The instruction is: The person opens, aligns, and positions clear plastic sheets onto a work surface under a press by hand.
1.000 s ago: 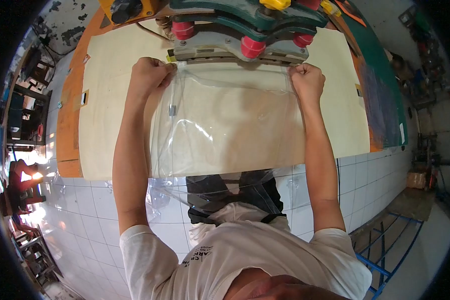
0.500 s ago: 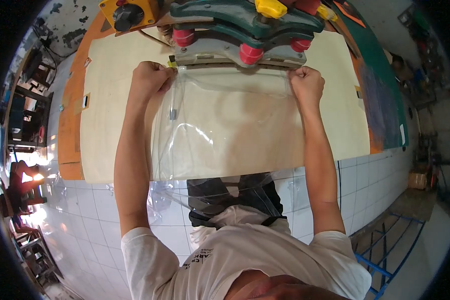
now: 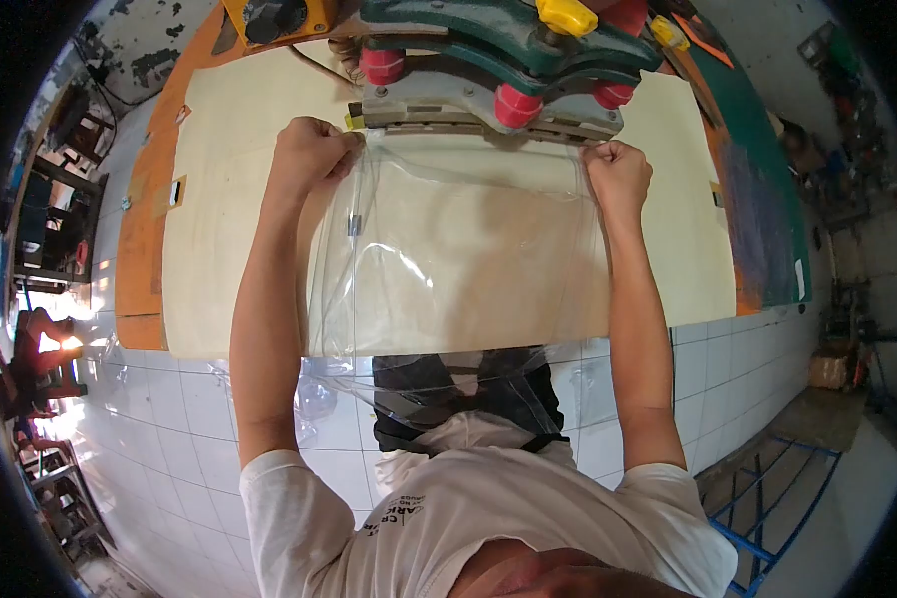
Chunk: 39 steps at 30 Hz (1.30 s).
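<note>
A clear plastic sheet [image 3: 468,244] lies over the cream table covering, its near part hanging past the front edge toward my lap. My left hand [image 3: 317,151] is closed on the sheet's far left corner. Closed in the same way, my right hand [image 3: 620,177] pinches its far right corner. Between and just beyond my hands sits the long grey bar [image 3: 488,112] of a press, right at the sheet's far edge. I cannot tell whether the bar touches the plastic. Above the bar is a dark green frame [image 3: 508,50] with red knobs [image 3: 517,105].
A yellow control box [image 3: 304,18] with a black dial stands at the back left. Cream covering [image 3: 224,219] spreads over the orange table [image 3: 140,269]. To the right lies a green surface [image 3: 767,179]. A blue metal rack [image 3: 777,498] is on the floor at right.
The view has tilted a little, so the press appears farther right and slightly higher. Both hands keep hold of the sheet's far corners, with no clear movement against the press.
</note>
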Motion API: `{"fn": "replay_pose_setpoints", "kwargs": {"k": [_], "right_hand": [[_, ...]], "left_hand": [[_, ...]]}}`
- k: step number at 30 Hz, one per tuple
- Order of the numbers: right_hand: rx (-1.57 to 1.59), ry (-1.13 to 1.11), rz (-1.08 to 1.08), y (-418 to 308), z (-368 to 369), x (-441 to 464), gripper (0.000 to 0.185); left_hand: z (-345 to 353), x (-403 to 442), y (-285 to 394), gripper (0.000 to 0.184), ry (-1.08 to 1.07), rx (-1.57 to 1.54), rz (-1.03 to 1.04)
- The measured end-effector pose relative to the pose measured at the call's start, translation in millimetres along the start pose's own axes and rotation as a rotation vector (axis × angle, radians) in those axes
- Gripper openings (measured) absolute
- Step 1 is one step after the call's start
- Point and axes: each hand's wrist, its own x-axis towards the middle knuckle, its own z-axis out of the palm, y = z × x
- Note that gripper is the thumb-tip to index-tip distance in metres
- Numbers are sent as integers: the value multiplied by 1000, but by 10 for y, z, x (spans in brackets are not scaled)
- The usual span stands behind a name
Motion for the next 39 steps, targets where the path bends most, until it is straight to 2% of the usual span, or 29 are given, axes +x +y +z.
{"fn": "replay_pose_setpoints", "kwargs": {"k": [39], "right_hand": [[-32, -18, 9, -49, -42, -30, 19]], "left_hand": [[15, 57, -54, 33, -2, -42, -12]]}}
